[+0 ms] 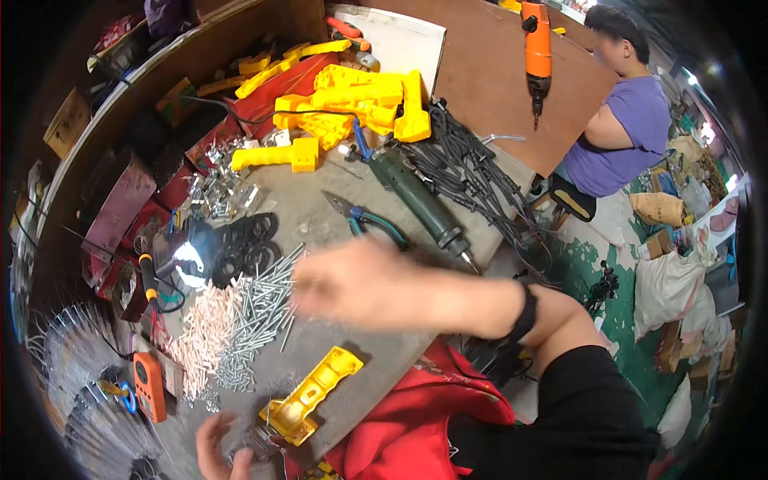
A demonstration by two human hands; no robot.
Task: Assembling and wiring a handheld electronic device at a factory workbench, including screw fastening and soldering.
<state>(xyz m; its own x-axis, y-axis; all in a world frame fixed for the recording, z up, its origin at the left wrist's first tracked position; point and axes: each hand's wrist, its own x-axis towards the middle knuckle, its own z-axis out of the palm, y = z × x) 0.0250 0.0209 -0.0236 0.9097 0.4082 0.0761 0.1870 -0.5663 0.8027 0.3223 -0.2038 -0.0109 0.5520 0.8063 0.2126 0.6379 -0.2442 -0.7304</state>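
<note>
My right hand (348, 284), smeared by motion, hangs over the bench at the right edge of a heap of long silver screws (268, 296); whether its fingers hold anything is unclear. My left hand (218, 450) sits at the lower edge with its fingers curled beside a small metallic part (262, 438), partly hidden and hard to make out. That part lies against one end of a yellow plastic tool-housing half (312, 396), whose hollow side faces up. Pliers with teal-and-black handles (366, 220) lie just beyond my right hand.
A dark green electric screwdriver (416, 196) and black cables (472, 164) lie farther off. Yellow housings (360, 100) pile up behind. Pale small pieces (204, 328), black rings (248, 240) and an orange meter (150, 384) are left. An orange driver (538, 56) hangs near a seated person (632, 112).
</note>
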